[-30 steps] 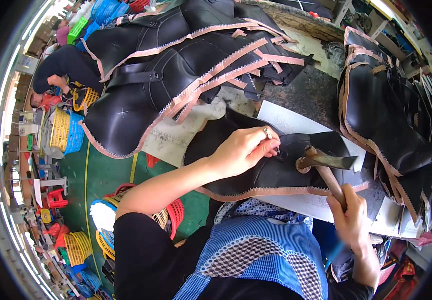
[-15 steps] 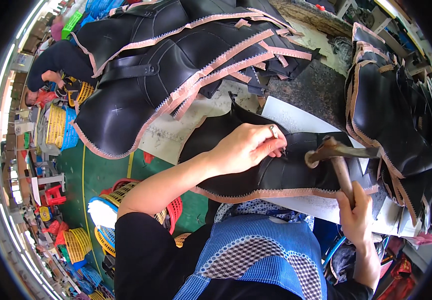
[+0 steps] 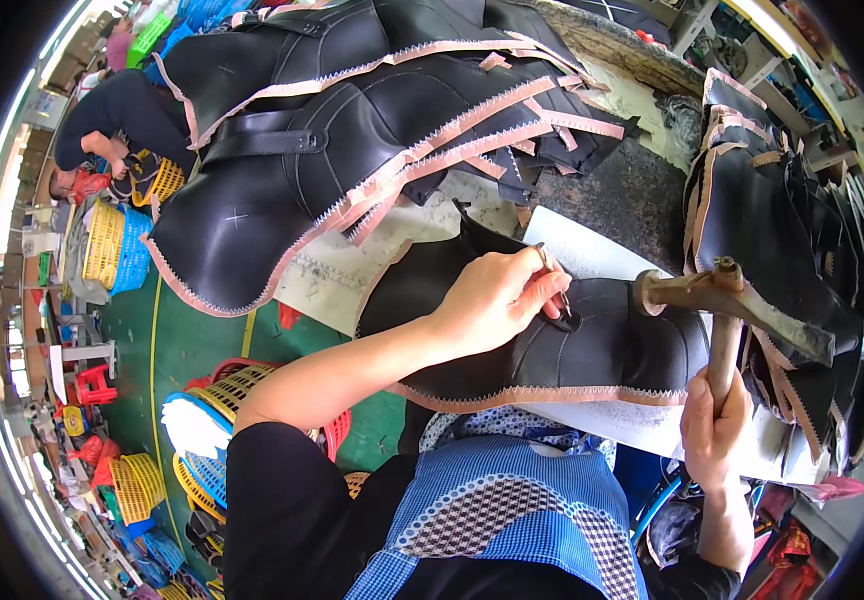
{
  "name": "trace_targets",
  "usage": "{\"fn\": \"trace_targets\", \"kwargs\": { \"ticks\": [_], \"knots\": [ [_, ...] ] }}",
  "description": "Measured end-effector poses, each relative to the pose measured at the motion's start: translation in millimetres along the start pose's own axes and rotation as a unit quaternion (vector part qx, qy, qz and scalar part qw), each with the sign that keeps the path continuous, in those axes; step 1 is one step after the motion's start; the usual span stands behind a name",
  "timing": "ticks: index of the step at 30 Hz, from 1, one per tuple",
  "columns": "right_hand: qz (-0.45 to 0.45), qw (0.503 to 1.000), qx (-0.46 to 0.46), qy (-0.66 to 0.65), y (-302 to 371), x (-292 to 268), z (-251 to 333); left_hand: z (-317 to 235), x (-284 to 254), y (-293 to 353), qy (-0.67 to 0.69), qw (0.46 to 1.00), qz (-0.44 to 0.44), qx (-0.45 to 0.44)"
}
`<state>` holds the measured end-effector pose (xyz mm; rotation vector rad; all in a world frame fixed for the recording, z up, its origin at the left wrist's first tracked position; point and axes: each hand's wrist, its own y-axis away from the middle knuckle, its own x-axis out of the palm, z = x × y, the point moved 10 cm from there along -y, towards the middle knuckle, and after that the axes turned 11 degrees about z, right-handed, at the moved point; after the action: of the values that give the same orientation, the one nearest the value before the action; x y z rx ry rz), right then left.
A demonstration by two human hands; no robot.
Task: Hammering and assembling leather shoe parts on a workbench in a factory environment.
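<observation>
My right hand (image 3: 716, 425) grips the wooden handle of a hammer (image 3: 727, 290), its worn metal head raised to the right above the work. A slim metal rod, like a punch (image 3: 546, 258), stands in the closed fingers of my left hand (image 3: 500, 298). The rod's lower end is close to a small dark strap or tab on the black leather-like boot upper (image 3: 592, 345); whether it touches is unclear. This upper lies on a white board (image 3: 582, 240), with a zigzag-stitched pinkish edging along its near side.
Stacked black uppers (image 3: 237, 215) with the same edging cover the far left of the bench. Another pile (image 3: 742, 220) stands at the right. Baskets (image 3: 197, 430) sit on the green floor at left, where a co-worker (image 3: 117, 125) bends over.
The hammer has risen away from the work and shifted right. My left hand stays near the same spot, with more of the metal rod showing.
</observation>
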<state>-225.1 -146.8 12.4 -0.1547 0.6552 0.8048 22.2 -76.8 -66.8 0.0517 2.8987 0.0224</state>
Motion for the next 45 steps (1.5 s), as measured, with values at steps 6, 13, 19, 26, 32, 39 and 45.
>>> {"fn": "trace_targets", "kwargs": {
  "ticks": [6, 13, 19, 26, 32, 39, 45],
  "knots": [
    [0.032, 0.999, 0.039, -0.016, 1, 1, -8, -10, 4, -4, -0.067, 0.997, 0.020, 0.017],
    [-0.015, 0.959, -0.258, 0.113, 36, -20, 46, -72, 27, 10, -0.362, 0.909, -0.048, 0.199],
    [0.061, 0.996, -0.017, 0.064, -11, 17, 21, -9, -11, 3, -0.032, 0.996, -0.057, -0.063],
    [0.038, 0.999, 0.035, -0.012, -5, 11, -5, -2, -7, 4, 0.040, 0.998, 0.041, -0.006],
    [0.052, 0.996, 0.065, -0.024, -8, 12, -7, -8, -8, 3, 0.025, 0.998, 0.064, 0.015],
    [0.070, 0.958, -0.040, -0.277, 25, -4, 4, -63, 14, 18, -0.340, 0.923, -0.009, 0.179],
    [0.096, 0.995, 0.034, 0.003, -19, 25, 29, -13, -15, 4, -0.120, 0.991, -0.022, -0.055]
  ]
}}
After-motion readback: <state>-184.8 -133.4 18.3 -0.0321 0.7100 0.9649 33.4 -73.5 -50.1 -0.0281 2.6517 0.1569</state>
